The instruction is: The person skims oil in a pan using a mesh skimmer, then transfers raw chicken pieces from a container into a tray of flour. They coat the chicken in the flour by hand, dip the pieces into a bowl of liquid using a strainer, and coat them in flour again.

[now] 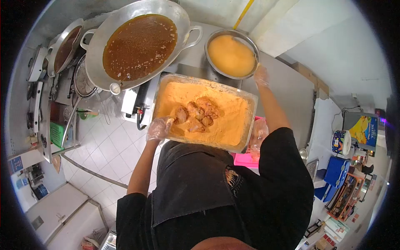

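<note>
A metal tray point(255, 102) of orange flour point(231, 121) is in front of my body, with several coated pieces of meat, apparently chicken point(196, 114), heaped left of its middle. My left hand point(159, 128), in a clear plastic glove, closes over the tray's left rim, and its fingertips are dusted with flour. Beyond the tray's right part stands a round steel bowl point(208, 55) filled with a cloudy orange liquid point(230, 54). My right hand point(261, 76), also gloved, grips that bowl's right rim; its fingers are partly hidden.
A large two-handled wok point(93, 62) of brown oil point(139, 48) stands at back left, with a second wok point(62, 52) farther left. A wire strainer point(83, 79) lies between them. Below the tray's right end are a pink container point(246, 161) and a plastic bag point(259, 135). Steel counter point(287, 91) extends right.
</note>
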Available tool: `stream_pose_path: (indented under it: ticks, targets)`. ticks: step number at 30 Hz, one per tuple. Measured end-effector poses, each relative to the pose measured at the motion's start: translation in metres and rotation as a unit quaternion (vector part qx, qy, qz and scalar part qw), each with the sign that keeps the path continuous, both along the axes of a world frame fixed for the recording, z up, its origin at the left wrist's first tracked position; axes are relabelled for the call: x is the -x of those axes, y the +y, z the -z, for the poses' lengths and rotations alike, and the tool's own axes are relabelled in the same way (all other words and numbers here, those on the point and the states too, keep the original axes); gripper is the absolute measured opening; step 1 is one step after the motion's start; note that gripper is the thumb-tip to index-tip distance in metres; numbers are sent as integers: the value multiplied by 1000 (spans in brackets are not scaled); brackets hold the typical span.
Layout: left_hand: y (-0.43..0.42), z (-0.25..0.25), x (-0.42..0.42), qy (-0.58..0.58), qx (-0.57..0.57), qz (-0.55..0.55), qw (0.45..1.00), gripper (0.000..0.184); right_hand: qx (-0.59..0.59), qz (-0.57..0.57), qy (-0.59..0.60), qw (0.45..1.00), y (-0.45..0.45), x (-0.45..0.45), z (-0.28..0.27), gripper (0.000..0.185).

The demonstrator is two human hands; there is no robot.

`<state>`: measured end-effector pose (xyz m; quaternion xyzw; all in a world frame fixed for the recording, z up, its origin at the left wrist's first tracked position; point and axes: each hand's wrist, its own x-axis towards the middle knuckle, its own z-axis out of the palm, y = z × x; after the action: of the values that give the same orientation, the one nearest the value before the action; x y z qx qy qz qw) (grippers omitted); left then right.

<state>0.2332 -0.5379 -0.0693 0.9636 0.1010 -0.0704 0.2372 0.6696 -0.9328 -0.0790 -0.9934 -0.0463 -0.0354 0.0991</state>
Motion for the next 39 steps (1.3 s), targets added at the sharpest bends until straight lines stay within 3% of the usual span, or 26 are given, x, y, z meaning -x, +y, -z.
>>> stream_pose_path:
  ticks: [4, 7, 10, 13, 16, 19, 22, 28, 31, 34, 37, 39]
  targets:
    - [-1, 2, 0, -12, -7, -4, 1000, 38, -94, 4, 38, 995, 24, 0, 32, 27]
    - [-5, -6, -2, 36, -52, -14, 998, 39, -106, 80, 160, 978, 41, -20, 57, 29]
    - [-4, -4, -4, 53, -38, -19, 998, 41, -305, 120, 193, 925, 36, -43, 108, 25]
    - [-5, -22, -10, 94, 21, -32, 995, 42, -451, 73, 298, 839, 27, -29, 113, 25]
    - [-4, -6, -5, 49, -1, -28, 998, 42, -577, 20, 389, 718, 20, -6, 109, 26]
    - [-3, -4, -4, 33, 9, -28, 999, 42, -519, 91, 415, 742, 44, 17, 61, 6]
    - [-4, -12, -6, 46, 7, -13, 999, 43, -583, 90, 462, 662, 44, 36, 37, 19]
    - [-9, -29, -10, 87, -20, -25, 996, 46, -596, 137, 451, 650, 50, 54, 13, 25]
    - [-9, -32, -10, 76, -21, -17, 997, 46, -582, 32, 483, 653, 33, 47, 20, 26]
    - [-9, -30, -8, 53, -28, -16, 998, 45, -562, 83, 472, 675, 29, 45, 24, 25]
    - [-8, -20, -4, 28, -35, -9, 999, 43, -537, 65, 412, 734, 32, 55, 18, 27]
    - [-3, -9, -3, 18, -30, 1, 999, 40, -523, 124, 418, 732, 35, 59, 9, 29]
